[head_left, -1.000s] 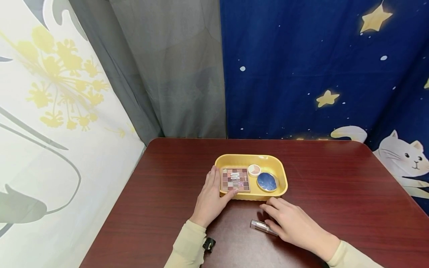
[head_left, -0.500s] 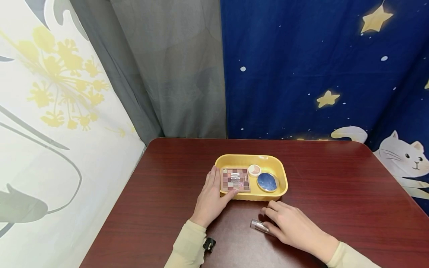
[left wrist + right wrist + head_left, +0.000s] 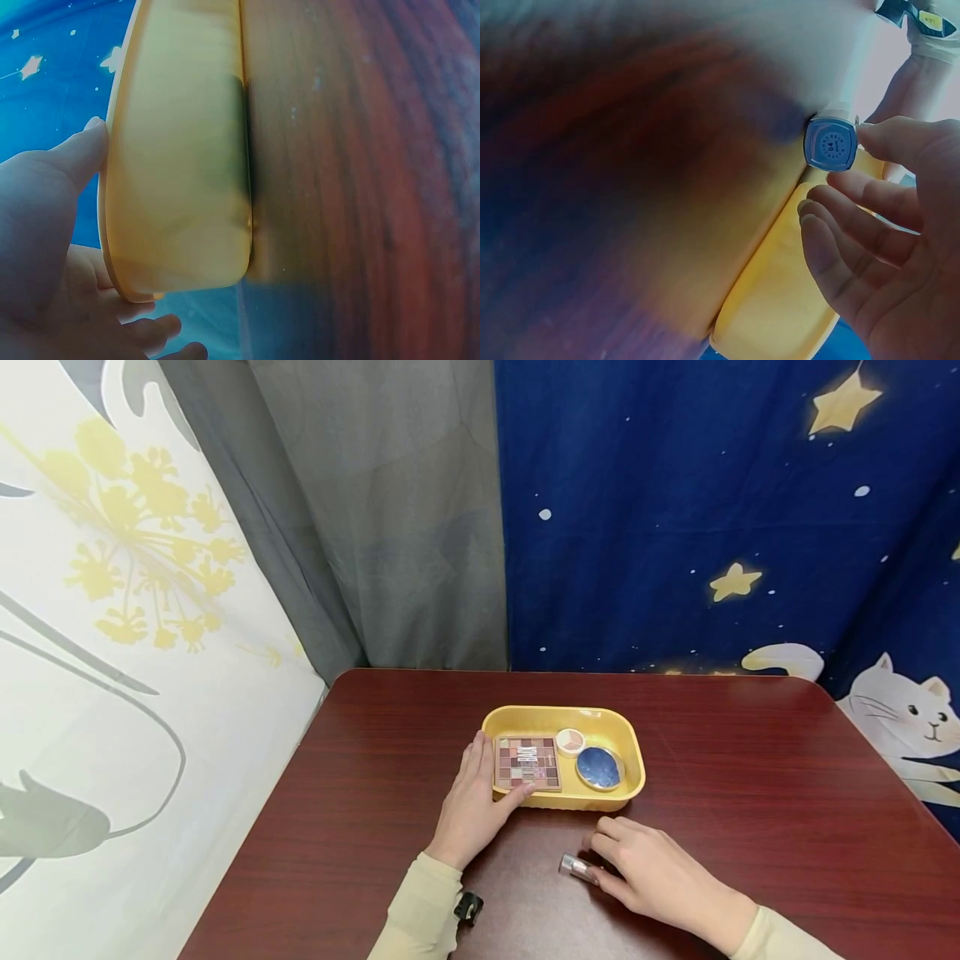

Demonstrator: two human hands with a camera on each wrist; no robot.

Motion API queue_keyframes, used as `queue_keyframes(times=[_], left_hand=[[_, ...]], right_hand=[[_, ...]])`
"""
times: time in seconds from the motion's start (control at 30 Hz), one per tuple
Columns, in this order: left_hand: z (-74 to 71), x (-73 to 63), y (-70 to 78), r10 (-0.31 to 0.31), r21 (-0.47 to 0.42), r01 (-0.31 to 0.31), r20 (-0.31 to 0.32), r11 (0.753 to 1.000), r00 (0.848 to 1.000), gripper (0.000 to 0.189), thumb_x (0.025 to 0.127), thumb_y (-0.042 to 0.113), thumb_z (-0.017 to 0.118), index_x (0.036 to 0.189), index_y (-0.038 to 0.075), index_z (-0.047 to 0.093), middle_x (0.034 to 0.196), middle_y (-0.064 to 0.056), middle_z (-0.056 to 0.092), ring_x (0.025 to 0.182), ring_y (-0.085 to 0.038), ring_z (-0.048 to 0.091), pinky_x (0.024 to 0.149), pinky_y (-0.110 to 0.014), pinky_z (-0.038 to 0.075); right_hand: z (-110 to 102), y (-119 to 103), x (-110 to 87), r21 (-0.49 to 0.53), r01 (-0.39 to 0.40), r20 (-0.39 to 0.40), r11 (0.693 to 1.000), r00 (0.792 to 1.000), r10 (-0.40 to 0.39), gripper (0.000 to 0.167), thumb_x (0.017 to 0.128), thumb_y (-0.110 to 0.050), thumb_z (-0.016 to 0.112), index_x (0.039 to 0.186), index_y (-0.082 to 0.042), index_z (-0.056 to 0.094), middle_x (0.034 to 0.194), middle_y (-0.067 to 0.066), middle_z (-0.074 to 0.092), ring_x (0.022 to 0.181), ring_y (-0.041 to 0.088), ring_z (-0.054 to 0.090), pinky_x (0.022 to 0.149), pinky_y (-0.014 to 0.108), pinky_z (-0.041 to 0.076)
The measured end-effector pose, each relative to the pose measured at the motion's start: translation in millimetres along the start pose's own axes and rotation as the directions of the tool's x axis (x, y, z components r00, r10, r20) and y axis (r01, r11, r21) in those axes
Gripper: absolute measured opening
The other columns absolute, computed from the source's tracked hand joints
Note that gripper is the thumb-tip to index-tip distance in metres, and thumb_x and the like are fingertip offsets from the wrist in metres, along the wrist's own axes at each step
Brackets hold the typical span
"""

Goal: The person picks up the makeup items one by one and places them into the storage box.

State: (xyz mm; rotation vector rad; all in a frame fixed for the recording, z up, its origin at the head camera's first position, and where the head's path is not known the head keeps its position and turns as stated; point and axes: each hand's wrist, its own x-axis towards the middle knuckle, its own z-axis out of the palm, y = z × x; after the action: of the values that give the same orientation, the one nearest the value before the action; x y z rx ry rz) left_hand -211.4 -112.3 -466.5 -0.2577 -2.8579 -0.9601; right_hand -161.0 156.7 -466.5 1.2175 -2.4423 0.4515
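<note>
A yellow tray (image 3: 517,721) stands on the table, holding an eyeshadow palette (image 3: 527,763), a small round three-shade compact (image 3: 570,742) and a round blue compact (image 3: 598,767). My left hand (image 3: 471,810) rests on the tray's left end, thumb over the near rim; its fingers also reach round the end in the left wrist view. In front of the tray lies a small silvery tube (image 3: 576,866), apparently a lipstick, its square end marked 04 in the right wrist view. My right hand (image 3: 656,868) touches it with the thumb; the loosely bent fingers are beside its far side, and the hand hides part of it.
The dark red wooden table (image 3: 360,827) reaches back to a grey curtain (image 3: 420,568) and a blue starry curtain (image 3: 637,527). A white patterned cloth (image 3: 150,735) hangs along the left. A black device (image 3: 468,908) is at the left wrist.
The right hand's fingers have drawn back from the tray towards the tube, and its thumb has come over more of it. The left hand, the tray and its contents look unmoved.
</note>
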Motion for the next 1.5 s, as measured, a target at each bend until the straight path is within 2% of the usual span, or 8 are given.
queue_keyframes(times=[0.2,0.4,0.87,1.1,1.5], left_hand=[[-0.1,0.0,-0.1,0.001,0.000,-0.001,0.000,1.000,1.000,0.102,0.090,0.065,0.063,0.161,0.005,0.018,0.169,-0.002,0.005,0.153,-0.023,0.009,0.116,-0.049,0.028],[0.1,0.3,-0.4,0.003,-0.001,-0.003,-0.002,1.000,1.000,0.102,0.090,0.065,0.063,0.161,0.005,0.018,0.169,-0.003,0.005,0.153,-0.023,0.009,0.116,-0.048,0.028],[0.0,-0.2,-0.1,0.003,0.018,-0.003,-0.006,1.000,1.000,0.102,0.091,0.065,0.062,0.161,0.005,0.020,0.169,-0.004,0.007,0.153,-0.023,0.010,0.116,-0.048,0.028],[0.4,-0.1,0.0,-0.005,0.002,0.005,-0.005,1.000,1.000,0.102,0.090,0.064,0.064,0.161,0.006,0.019,0.169,-0.003,0.006,0.153,-0.023,0.009,0.116,-0.050,0.028],[0.5,0.2,-0.6,0.002,0.002,-0.002,-0.007,1.000,1.000,0.103,0.090,0.066,0.063,0.160,0.004,0.020,0.169,-0.002,0.006,0.153,-0.022,0.009,0.116,-0.049,0.028]], right_hand=[[2,-3,-0.7,0.036,0.043,-0.027,0.998,0.999,-0.042,0.017,0.084,-0.026,0.082,0.086,-0.024,0.065,0.082,-0.016,0.049,0.069,-0.002,0.048,0.056,0.018,0.043],[3,-5,-1.9,0.016,0.071,-0.005,0.997,0.997,-0.071,0.025,0.077,-0.021,0.086,0.084,-0.024,0.062,0.082,-0.017,0.048,0.068,-0.001,0.051,0.056,0.020,0.045],[4,-6,-1.3,0.015,0.073,0.008,0.997,0.997,-0.074,0.026,0.075,-0.019,0.086,0.085,-0.023,0.063,0.082,-0.017,0.048,0.068,-0.001,0.052,0.057,0.021,0.046],[3,-4,-0.1,0.017,0.092,-0.009,0.996,0.996,-0.092,0.026,0.075,-0.018,0.086,0.085,-0.023,0.063,0.083,-0.016,0.049,0.069,-0.001,0.052,0.057,0.020,0.046],[-9,-2,7.2,0.021,0.083,-0.032,0.996,0.996,-0.082,0.024,0.076,-0.018,0.085,0.085,-0.022,0.064,0.083,-0.016,0.046,0.067,-0.002,0.045,0.056,0.015,0.042]])
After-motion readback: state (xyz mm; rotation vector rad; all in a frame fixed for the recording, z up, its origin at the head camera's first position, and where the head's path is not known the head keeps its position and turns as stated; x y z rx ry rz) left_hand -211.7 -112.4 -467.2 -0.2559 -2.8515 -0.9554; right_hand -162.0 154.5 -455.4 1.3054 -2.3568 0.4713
